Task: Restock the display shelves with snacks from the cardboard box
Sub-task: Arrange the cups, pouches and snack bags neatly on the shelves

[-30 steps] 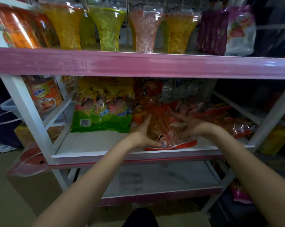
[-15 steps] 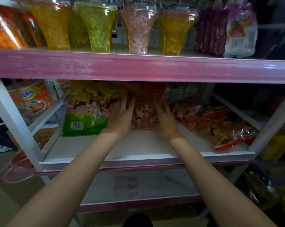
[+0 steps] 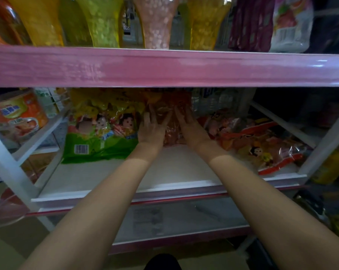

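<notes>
Both hands [image 3: 169, 129] flat vs orange snack bag [image 3: 171, 123] on shelf [image 3: 106, 178]

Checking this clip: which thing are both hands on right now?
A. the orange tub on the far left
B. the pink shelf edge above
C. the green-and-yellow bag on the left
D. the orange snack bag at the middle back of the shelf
D: the left hand and right hand press flat against either side of the orange snack bag, beside the green-and-yellow bag.

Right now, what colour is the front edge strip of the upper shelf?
Pink, slightly glossy front edge strip, seen in the head view, the only one.
</notes>
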Demonstrator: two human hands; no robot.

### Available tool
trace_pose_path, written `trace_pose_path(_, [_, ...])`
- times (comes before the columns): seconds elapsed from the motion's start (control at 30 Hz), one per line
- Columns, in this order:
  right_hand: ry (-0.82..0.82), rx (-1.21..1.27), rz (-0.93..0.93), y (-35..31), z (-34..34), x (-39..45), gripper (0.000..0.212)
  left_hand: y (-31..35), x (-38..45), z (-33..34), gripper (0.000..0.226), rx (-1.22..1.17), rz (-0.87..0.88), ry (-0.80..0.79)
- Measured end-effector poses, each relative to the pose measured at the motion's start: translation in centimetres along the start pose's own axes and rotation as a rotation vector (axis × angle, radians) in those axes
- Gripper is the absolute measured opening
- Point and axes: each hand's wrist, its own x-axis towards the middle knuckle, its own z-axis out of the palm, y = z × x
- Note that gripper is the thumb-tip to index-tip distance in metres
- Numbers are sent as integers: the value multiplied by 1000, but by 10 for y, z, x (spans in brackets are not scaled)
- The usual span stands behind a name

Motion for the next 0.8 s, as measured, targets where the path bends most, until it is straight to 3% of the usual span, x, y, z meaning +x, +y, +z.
trace_pose_path(0.13, [77, -24, 25, -9, -3, -10, 75, 3, -11, 4, 77, 10, -4, 22])
trace_pose_path(0.27, [5, -25, -35, 6, -14, -45, 83, -8, -33, 5, 68, 39, 71, 57])
trace_pose_path(0.37, [83, -165, 175, 50, -49, -64, 49, -20, -48, 11, 66, -109, 188, 188])
trace_pose_path(0.47, [-84, -128, 439, 95, -76, -91, 84, -18, -55, 18, 60, -225, 205, 264])
trace_pose_path(0.57, [-230, -67, 474, 106, -74, -111, 97, 1, -63, 18, 60, -217, 185, 191])
trace_pose_path(0.63, [-97, -82, 469, 101, -70, -103, 84, 7, -64, 19, 63, -217, 160, 136])
trace_pose_path(0.77, [151, -288, 471, 88, -61, -84, 31, 7, -63, 13, 64, -127, 207, -3])
trace_pose_path(0.8, [228, -292, 476, 86, -62, -81, 27, 7, -62, 9, 65, -93, 213, -44])
